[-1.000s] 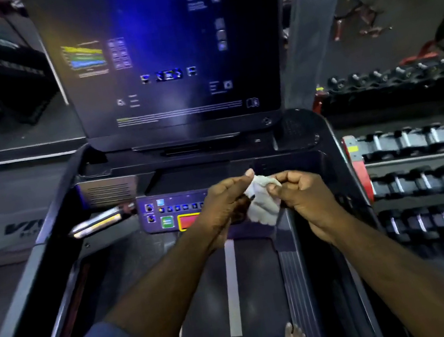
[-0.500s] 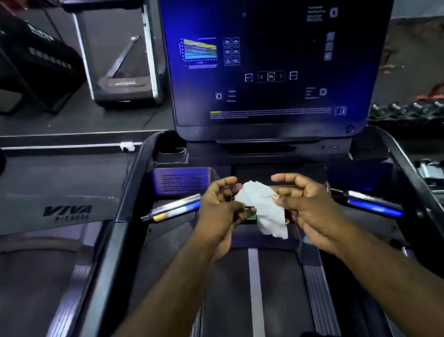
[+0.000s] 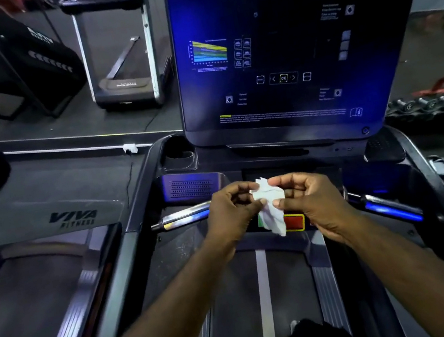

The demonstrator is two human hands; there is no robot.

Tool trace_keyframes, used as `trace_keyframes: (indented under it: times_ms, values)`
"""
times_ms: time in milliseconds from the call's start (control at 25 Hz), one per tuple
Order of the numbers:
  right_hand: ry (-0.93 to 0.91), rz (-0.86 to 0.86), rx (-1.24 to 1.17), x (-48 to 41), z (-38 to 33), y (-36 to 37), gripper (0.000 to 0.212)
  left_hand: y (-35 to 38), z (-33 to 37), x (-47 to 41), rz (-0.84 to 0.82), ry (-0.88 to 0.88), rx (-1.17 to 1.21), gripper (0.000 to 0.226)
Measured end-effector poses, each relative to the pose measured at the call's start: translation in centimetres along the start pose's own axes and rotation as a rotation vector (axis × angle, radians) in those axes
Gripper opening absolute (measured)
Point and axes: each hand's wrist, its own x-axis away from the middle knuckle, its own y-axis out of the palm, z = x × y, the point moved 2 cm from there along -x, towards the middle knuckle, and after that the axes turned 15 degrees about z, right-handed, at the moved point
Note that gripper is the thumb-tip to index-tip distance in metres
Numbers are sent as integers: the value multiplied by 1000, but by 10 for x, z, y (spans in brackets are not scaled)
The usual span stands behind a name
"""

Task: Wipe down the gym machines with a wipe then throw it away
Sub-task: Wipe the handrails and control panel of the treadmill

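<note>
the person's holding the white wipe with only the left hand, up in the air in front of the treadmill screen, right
Not only the left hand. The head view shows both the left hand and the right hand pinching the white wipe between them, up in the air in front of the treadmill screen.

the wipe (image 3: 270,208) you hold looks like thin, crumpled white paper. ahead of you the screen (image 3: 298,52) is glossy and smooth, the handlebar (image 3: 184,215) polished metal, the belt (image 3: 291,289) matt and dark.
</note>
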Motion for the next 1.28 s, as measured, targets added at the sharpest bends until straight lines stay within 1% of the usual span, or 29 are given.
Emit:
trace_keyframes:
  times_ms: [80,160,200,320,440,520,640,720,760,800,880,920,1000,1040,1080,1120,1160,1200,1280]
  values:
    - [-48,19,171,-15,3,-9,46,6,-3,-16,22,71,-118,29]
    - [-103,-5,402,-29,0,-17,48,19,-2,-27,20,72,-252,28]
    - [-109,-17,441,-35,-1,-20,49,24,-2,-31,12,64,-289,28]
    - [-140,-44,280,-61,-6,-32,52,47,8,-45,40,109,-367,38]
    - [-136,-82,320,-95,2,-43,51,64,11,-68,84,69,-446,42]
    - [-149,-138,336,-111,12,-46,46,70,11,-76,96,52,-492,35]
    - [-266,-216,423,-126,22,-44,45,72,13,-78,57,99,-574,17]
    - [-292,-290,376,-129,31,-39,52,71,16,-80,37,68,-520,13]
    - [-296,-292,341,-129,35,-35,49,69,17,-83,33,66,-503,12]
    - [-276,-275,300,-129,39,-30,40,66,19,-85,29,72,-500,13]
    - [-146,-229,156,-134,44,-20,17,58,16,-93,64,52,-492,12]
    - [-98,-196,99,-137,47,-15,11,52,13,-98,88,40,-487,10]
    - [-106,-47,54,-142,50,-4,8,38,-2,-111,113,29,-498,4]
    - [-153,73,76,-145,50,1,13,29,-12,-117,131,10,-508,5]
    - [-216,193,142,-148,49,5,17,19,-21,-122,148,-6,-526,11]
    - [-288,279,258,-151,49,14,17,6,-33,-127,147,-14,-539,18]
    - [-362,300,395,-153,51,27,15,-6,-47,-131,124,-10,-557,26]
    - [-435,253,535,-153,52,40,19,-13,-57,-132,85,8,-585,33]
    - [-515,70,712,-151,59,71,34,-24,-74,-135,-28,44,-611,51]
